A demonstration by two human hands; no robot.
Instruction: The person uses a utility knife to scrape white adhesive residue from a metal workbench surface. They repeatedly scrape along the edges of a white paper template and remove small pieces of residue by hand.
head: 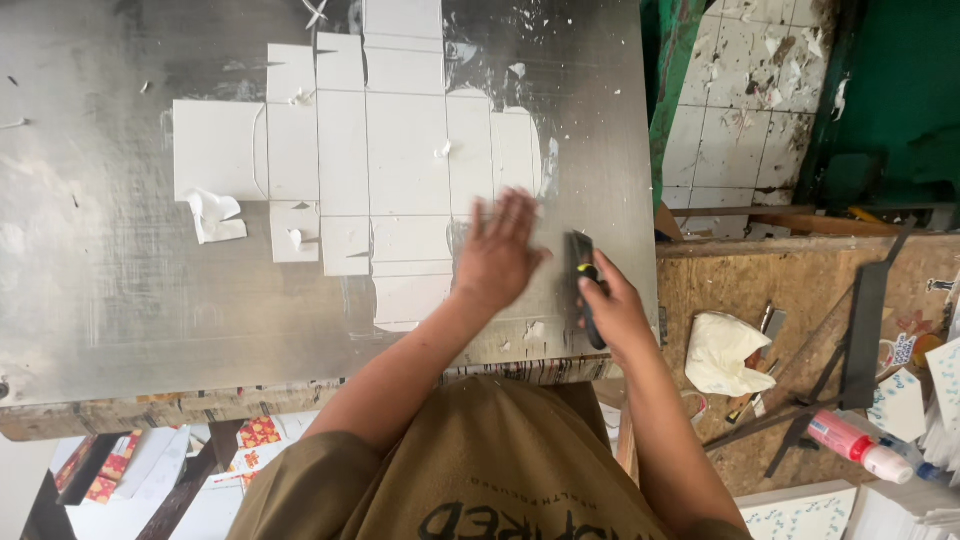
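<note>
Two hands work over the metal sheet (pixel 120 300). My left hand (pixel 497 252) lies flat, fingers spread wide, pressing the lower right part of the white die-cut card (pixel 400 150). The card stretches up and to the left from those fingers, its long axis running away from me. My right hand (pixel 615 310) is wrapped closed around a dark utility knife (pixel 584 285), just right of the card's edge; the knife points away from me, roughly parallel to that edge.
</note>
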